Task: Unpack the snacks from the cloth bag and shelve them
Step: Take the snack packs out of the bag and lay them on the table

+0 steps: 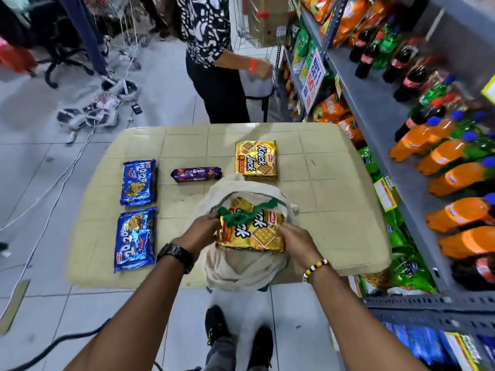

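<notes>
Desk carries cloth bag, mouth up. Gold cracker pack half out of the mouth, both grips clamped on its sides: left hand, right hand. Long axis left-right, print reading away-right. Risk: green drawstring draped over pack snags, dragging bag along.

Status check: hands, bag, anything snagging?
Both hands, left hand and right hand, gripping Krack Jack pack, partway out of cloth bag. Green drawstring draped across pack, may snag. Four packs already on table.
</notes>
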Action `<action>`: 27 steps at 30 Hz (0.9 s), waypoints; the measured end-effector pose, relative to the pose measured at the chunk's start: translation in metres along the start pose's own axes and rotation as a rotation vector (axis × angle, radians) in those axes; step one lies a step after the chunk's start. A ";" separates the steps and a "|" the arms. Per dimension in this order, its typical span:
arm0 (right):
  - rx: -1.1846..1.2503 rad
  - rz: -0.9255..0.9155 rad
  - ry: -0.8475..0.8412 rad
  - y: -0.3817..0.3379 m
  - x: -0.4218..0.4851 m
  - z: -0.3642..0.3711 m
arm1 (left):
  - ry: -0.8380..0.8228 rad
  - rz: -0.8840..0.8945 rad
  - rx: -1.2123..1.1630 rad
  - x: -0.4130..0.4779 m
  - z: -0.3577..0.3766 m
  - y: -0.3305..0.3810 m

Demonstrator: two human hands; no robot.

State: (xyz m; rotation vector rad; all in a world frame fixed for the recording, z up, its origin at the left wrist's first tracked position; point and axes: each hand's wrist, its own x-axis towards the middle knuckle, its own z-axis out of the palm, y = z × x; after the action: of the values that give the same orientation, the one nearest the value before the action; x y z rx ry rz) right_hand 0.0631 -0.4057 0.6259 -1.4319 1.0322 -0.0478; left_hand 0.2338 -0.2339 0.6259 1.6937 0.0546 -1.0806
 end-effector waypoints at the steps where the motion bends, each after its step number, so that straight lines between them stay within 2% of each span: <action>1: 0.004 -0.017 0.009 -0.007 0.001 -0.003 | -0.009 0.021 -0.006 -0.003 0.001 0.006; 9: 0.027 -0.064 -0.014 -0.045 0.004 -0.011 | -0.023 0.121 -0.010 -0.024 0.004 0.040; 15: -0.096 0.048 -0.070 0.024 -0.009 -0.001 | 0.013 0.042 0.107 -0.036 0.004 -0.023; 19: -0.139 0.112 -0.145 0.078 -0.034 0.014 | -0.047 -0.038 -0.003 -0.058 0.000 -0.078; 22: -0.130 0.139 -0.225 0.106 -0.048 0.027 | -0.001 -0.119 -0.037 -0.071 -0.008 -0.105; 27: -0.166 0.116 -0.323 0.110 -0.060 0.056 | 0.052 -0.125 -0.099 -0.095 -0.035 -0.118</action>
State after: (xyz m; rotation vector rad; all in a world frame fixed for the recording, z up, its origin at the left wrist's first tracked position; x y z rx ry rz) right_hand 0.0019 -0.3036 0.5584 -1.4680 0.8634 0.3501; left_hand 0.1388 -0.1139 0.6025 1.6461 0.2464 -1.1079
